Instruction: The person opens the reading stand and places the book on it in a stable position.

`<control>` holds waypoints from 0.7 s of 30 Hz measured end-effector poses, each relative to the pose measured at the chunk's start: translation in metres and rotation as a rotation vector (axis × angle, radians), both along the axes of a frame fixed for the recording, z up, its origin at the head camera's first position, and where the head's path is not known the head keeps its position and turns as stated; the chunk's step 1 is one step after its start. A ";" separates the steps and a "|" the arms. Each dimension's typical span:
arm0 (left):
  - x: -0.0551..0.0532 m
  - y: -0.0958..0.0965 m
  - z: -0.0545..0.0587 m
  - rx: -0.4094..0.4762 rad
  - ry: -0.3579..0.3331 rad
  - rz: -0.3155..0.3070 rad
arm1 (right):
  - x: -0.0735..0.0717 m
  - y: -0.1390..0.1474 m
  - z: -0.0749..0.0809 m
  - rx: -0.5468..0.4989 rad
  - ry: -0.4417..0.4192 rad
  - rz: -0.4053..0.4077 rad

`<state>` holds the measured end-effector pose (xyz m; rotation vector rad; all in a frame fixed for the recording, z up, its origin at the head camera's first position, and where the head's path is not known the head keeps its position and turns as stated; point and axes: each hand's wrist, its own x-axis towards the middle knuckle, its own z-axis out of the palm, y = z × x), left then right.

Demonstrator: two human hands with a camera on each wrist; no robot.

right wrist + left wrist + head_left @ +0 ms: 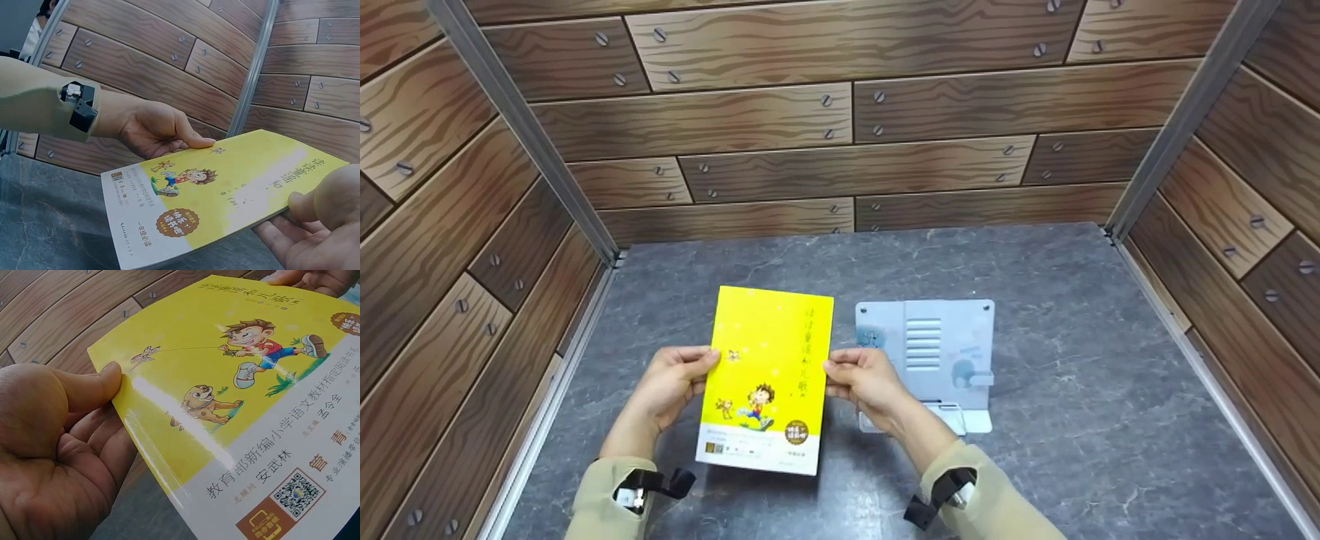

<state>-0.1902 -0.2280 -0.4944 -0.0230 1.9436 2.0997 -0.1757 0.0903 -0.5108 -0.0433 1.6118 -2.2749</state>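
Note:
Between both hands is a yellow book point(769, 352) with a white band along its bottom and a cartoon boy on the cover. My left hand point(671, 382) pinches its left edge, thumb point(107, 382) on the cover and fingers behind. At the opposite edge my right hand point(870, 382) grips the book the same way, its thumb point(306, 205) on the cover. The book is held above the table, its cover facing up toward the head camera. Behind the right hand stands a pale blue book stand point(924, 352) with a slotted back and a lower ledge, partly hidden by that hand and wrist.
The grey marbled tabletop point(1072, 337) is enclosed by wood-patterned panels point(840, 112) at the back and both sides. Metal posts point(1185, 112) stand at the back corners, and metal rails point(1222, 420) run along the side edges. Black straps point(656, 482) are on both sleeves.

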 end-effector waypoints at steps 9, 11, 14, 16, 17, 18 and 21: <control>-0.002 0.011 0.013 0.040 0.050 -0.018 | -0.008 0.016 0.019 0.031 0.054 0.027; -0.003 0.013 0.015 0.051 0.050 -0.015 | -0.008 0.018 0.021 0.045 0.064 0.024; -0.003 0.016 0.018 0.063 0.059 -0.018 | -0.009 0.022 0.025 0.075 0.076 0.009; -0.004 0.019 0.020 0.067 0.071 -0.022 | -0.010 0.024 0.027 0.098 0.091 0.001; -0.004 0.021 0.021 0.065 0.076 -0.020 | -0.010 0.026 0.028 0.109 0.101 -0.003; -0.005 0.022 0.023 0.063 0.084 -0.020 | -0.011 0.028 0.030 0.119 0.110 -0.006; -0.007 0.027 0.028 0.048 0.101 -0.017 | -0.013 0.034 0.035 0.136 0.132 -0.007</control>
